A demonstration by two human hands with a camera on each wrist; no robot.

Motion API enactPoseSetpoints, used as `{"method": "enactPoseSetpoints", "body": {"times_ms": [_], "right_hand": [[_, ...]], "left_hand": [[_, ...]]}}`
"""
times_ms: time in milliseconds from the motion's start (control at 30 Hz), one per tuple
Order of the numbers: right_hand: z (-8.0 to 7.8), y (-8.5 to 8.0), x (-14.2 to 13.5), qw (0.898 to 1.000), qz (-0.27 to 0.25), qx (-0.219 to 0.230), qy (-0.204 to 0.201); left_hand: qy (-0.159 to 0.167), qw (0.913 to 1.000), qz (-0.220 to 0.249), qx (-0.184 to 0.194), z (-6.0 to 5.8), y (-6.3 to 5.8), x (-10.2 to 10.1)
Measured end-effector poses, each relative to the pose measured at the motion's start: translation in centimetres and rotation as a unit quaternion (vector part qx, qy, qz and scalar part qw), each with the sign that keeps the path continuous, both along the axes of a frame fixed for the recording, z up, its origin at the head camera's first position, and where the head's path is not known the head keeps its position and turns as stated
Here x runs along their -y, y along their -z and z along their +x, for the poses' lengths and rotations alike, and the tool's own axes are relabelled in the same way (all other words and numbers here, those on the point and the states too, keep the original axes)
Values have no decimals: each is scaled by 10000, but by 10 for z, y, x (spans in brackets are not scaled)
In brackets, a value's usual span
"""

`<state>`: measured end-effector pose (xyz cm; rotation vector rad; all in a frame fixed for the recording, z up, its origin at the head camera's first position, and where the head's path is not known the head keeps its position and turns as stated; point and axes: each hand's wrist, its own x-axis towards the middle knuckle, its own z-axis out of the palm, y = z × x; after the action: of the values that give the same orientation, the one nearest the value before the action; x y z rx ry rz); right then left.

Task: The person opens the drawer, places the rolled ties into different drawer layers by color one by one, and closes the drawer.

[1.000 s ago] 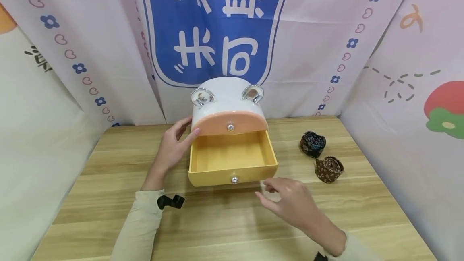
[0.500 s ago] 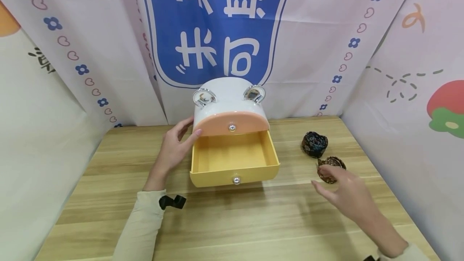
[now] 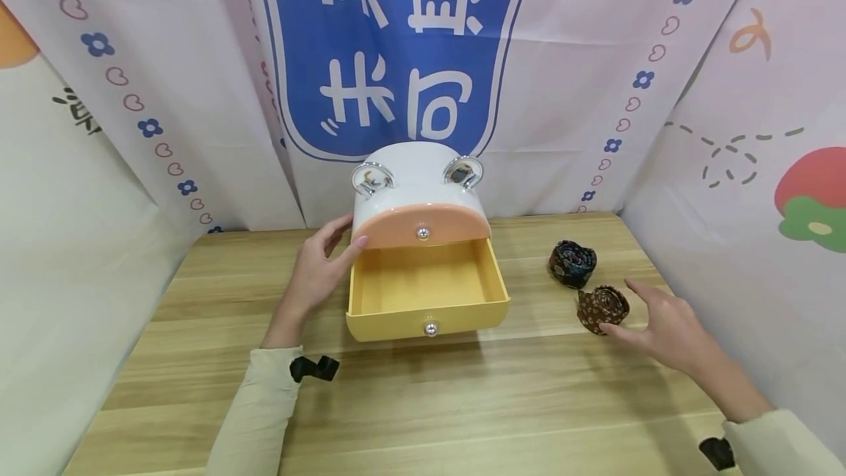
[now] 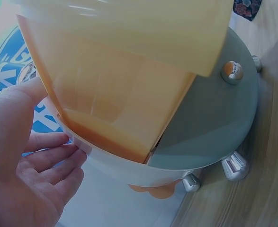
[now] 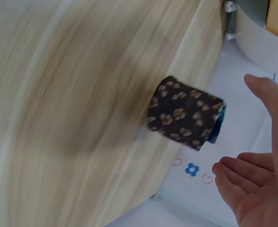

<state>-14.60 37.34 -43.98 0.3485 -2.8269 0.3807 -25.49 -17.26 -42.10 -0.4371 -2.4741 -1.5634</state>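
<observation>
My left hand [image 3: 316,267] rests against the left side of a small white drawer box [image 3: 416,178], thumb by the front edge. In the left wrist view its fingertips [image 4: 79,153] touch the white casing. The yellow lower drawer [image 3: 429,320] is pulled out, with nothing inside; the orange upper drawer [image 3: 456,223] is closed. My right hand [image 3: 674,329] is beside a brown flower-patterned rolled-up tie [image 3: 601,307], thumb and fingers spread around its right side. In the right wrist view a gap shows between the hand and the brown roll [image 5: 183,113].
A dark patterned rolled-up tie [image 3: 572,264] sits just behind the brown one. Two round silver ornaments [image 3: 464,171] stick up from the box's top. Printed cloth walls [image 3: 555,94] enclose the wooden table [image 3: 423,410] at the back and sides.
My right hand has moved right from in front of the yellow drawer, passing over the brown rolled-up tie to its right side. My left hand stays on the box.
</observation>
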Motion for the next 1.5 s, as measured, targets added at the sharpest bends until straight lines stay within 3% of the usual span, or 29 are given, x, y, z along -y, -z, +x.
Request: {"method": "enactPoseSetpoints", "body": {"times_ms": [267, 600, 1000, 1500], "right_hand": [[-15, 18, -18, 9934, -230, 1116, 121], [-27, 42, -26, 9833, -892, 1565, 254], [-33, 61, -27, 9814, -1119, 1531, 310], [-35, 63, -28, 9829, -1142, 1414, 284]], "left_hand": [[29, 10000, 63, 26, -1, 2, 1], [21, 10000, 67, 50, -2, 3, 3], [33, 9999, 66, 113, -2, 2, 3], [34, 9999, 66, 145, -3, 3, 3]]}}
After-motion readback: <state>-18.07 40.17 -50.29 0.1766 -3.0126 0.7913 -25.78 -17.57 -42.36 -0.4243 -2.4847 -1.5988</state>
